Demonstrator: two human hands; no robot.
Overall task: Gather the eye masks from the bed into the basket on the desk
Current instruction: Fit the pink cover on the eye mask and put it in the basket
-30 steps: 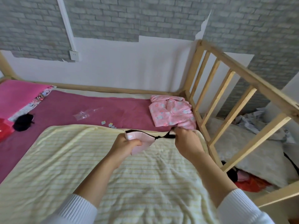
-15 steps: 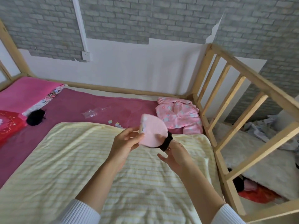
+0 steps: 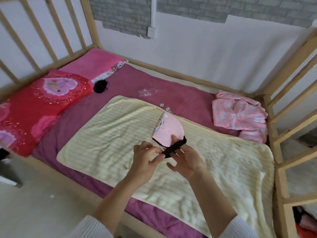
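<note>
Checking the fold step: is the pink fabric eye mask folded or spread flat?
Folded. The pink fabric eye mask shows as one half-oval, its black elastic strap bunched between left hand and right hand.
</note>
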